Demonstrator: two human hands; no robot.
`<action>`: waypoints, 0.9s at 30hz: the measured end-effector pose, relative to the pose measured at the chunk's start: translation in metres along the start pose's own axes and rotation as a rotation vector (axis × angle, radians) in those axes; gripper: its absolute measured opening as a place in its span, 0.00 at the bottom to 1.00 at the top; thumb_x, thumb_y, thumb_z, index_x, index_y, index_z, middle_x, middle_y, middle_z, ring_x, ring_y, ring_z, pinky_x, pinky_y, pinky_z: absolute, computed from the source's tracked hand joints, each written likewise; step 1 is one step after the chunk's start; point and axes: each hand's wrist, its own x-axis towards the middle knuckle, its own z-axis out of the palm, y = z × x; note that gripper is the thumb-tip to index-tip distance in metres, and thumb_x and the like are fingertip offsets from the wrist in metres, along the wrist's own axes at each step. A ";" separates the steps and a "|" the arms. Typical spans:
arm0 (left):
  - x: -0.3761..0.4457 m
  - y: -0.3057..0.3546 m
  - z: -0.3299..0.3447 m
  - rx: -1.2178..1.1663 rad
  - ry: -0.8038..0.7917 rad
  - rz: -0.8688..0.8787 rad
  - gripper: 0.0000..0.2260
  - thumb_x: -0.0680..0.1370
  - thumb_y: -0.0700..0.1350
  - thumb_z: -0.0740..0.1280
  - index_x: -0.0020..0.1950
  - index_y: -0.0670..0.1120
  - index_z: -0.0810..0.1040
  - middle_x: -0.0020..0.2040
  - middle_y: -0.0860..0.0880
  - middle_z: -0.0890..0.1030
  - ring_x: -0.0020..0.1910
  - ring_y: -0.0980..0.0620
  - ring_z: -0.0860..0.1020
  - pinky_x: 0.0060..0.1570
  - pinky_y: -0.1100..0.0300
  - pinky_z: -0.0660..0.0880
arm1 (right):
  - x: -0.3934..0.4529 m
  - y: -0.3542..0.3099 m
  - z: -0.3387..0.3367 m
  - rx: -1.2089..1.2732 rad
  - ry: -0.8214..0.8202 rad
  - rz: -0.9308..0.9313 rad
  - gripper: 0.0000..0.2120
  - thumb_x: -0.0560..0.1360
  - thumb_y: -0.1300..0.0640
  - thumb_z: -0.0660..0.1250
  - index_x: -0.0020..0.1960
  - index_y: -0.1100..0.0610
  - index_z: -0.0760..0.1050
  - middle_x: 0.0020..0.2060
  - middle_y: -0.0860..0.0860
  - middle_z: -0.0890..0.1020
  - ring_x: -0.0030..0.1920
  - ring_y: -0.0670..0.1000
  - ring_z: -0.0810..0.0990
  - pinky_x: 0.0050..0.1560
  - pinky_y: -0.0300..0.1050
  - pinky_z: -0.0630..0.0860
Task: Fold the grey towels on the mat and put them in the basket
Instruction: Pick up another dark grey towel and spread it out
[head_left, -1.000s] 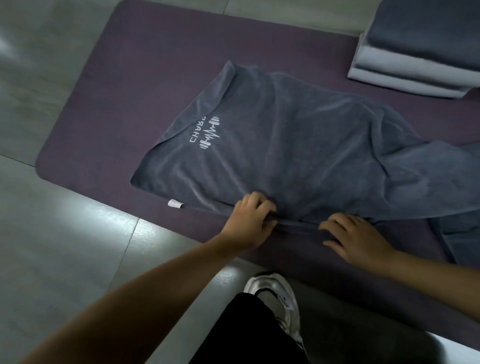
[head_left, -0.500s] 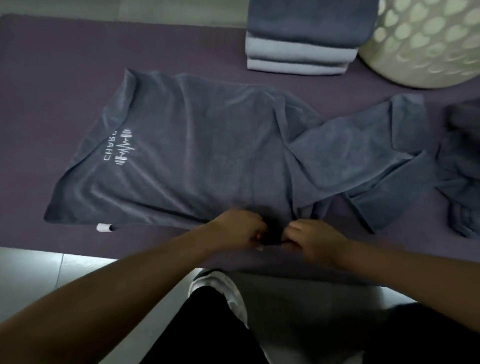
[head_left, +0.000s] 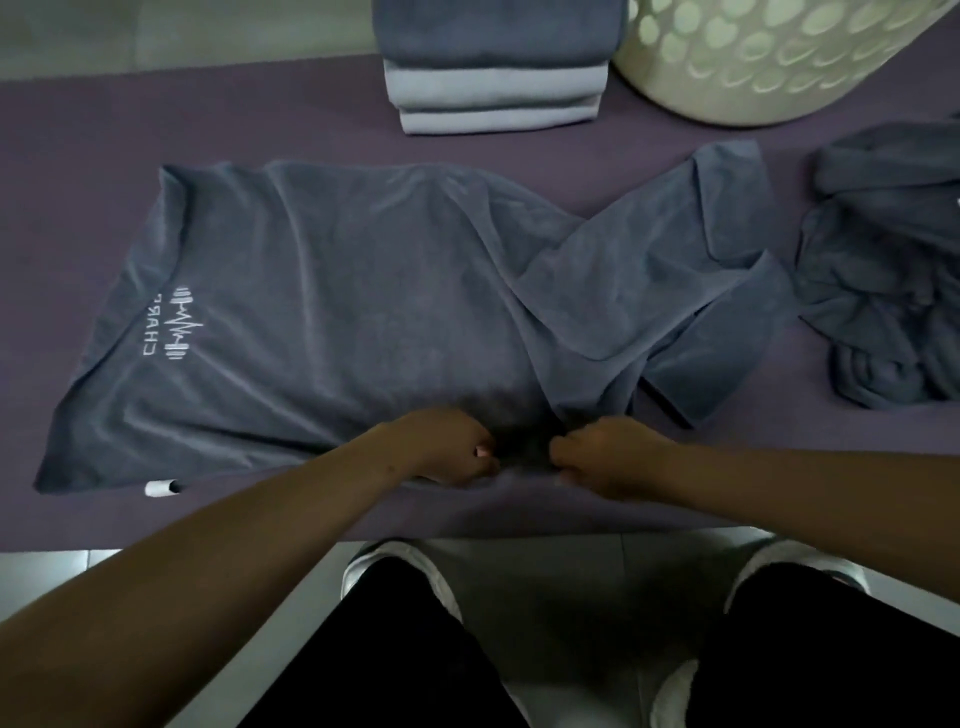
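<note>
Now straightening step: left hand and right hand both pinch near edge of grey towel on mat. Next likely: flatten bunched right end, then fold.

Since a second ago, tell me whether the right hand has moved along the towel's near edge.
Yes. The right hand has slid left along the towel edge, closing in on the left hand.

A grey towel with a white logo near its left end lies spread on the purple mat, its right end rumpled and partly folded over. A stack of folded grey towels sits beyond it, beside the cream perforated basket. A crumpled grey towel lies at right.
</note>
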 end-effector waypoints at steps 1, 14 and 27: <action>0.001 0.002 -0.001 -0.001 0.015 -0.005 0.14 0.80 0.54 0.58 0.51 0.47 0.80 0.52 0.46 0.81 0.47 0.48 0.76 0.46 0.57 0.69 | -0.003 -0.002 0.000 0.047 -0.148 0.024 0.15 0.80 0.48 0.55 0.58 0.56 0.72 0.53 0.54 0.78 0.50 0.56 0.79 0.44 0.44 0.70; 0.048 0.036 -0.039 -0.212 0.516 0.019 0.18 0.80 0.49 0.60 0.69 0.48 0.68 0.66 0.46 0.68 0.57 0.47 0.74 0.57 0.53 0.73 | -0.043 0.047 0.006 0.077 0.056 0.086 0.22 0.74 0.44 0.46 0.45 0.52 0.77 0.43 0.49 0.79 0.45 0.52 0.76 0.50 0.48 0.72; 0.137 0.108 -0.128 -0.369 0.705 0.087 0.11 0.80 0.47 0.62 0.59 0.44 0.73 0.59 0.46 0.71 0.50 0.50 0.76 0.55 0.53 0.74 | -0.074 0.102 0.002 1.292 0.584 1.498 0.25 0.79 0.52 0.62 0.68 0.65 0.58 0.65 0.61 0.71 0.63 0.62 0.72 0.59 0.55 0.70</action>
